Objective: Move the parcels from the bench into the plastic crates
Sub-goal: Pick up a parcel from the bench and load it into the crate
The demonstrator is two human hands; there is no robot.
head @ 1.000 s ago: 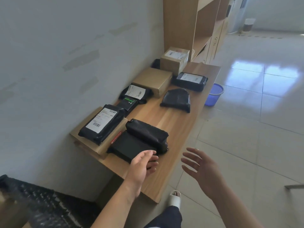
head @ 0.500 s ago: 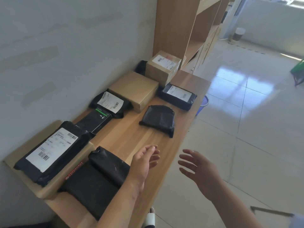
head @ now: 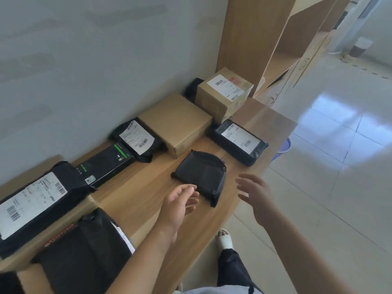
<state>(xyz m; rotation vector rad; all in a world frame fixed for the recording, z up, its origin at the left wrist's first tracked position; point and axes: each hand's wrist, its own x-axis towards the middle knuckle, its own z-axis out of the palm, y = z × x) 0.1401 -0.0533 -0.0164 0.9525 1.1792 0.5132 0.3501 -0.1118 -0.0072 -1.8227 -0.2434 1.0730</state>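
Several parcels lie on the wooden bench [head: 137,194] along the wall. A small black wrapped parcel [head: 201,175] sits mid-bench near the front edge. My left hand [head: 180,205] hovers just left of it, fingers relaxed, holding nothing. My right hand [head: 257,195] hangs open past the bench edge, to the parcel's right. Behind are a labelled black bag [head: 239,142], a flat brown box [head: 177,124], a taped cardboard box [head: 224,94], a labelled black pouch [head: 135,140] and a black-green carton [head: 108,166]. No plastic crate is in view.
Nearer me lie a long labelled black bag [head: 34,204] on a brown box and a black bag [head: 84,253]. A wooden shelf unit [head: 265,39] stands at the bench's far end. A blue bucket [head: 283,148] sits on the tiled floor.
The view has moved forward along the bench. Both hands have advanced from the near black bags to either side of the small black parcel. Nothing has been picked up.
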